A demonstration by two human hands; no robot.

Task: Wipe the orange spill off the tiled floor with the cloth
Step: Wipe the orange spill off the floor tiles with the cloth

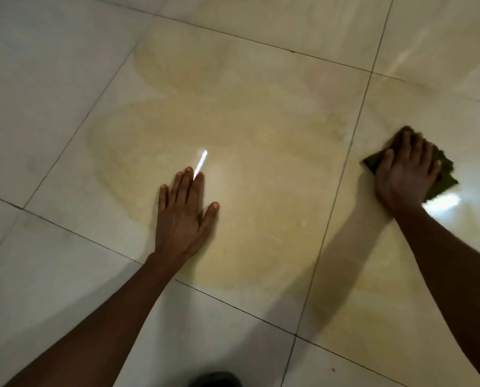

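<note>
A thin yellow-orange smear point(250, 141) spreads in curved streaks over the glossy tiled floor point(51, 79), mostly on the central tile and past the grout line to the right. My right hand point(406, 174) presses flat on a dark green cloth point(442, 177) at the right edge of the smear, fingers spread over it. My left hand point(184, 216) lies palm down on the wet central tile, fingers apart, holding nothing.
Dark grout lines point(342, 174) cross the pale tiles. Bright lamp reflections show near my left fingers point(201, 163) and beside the cloth. A dark rounded shape point(213, 379) sits at the bottom edge.
</note>
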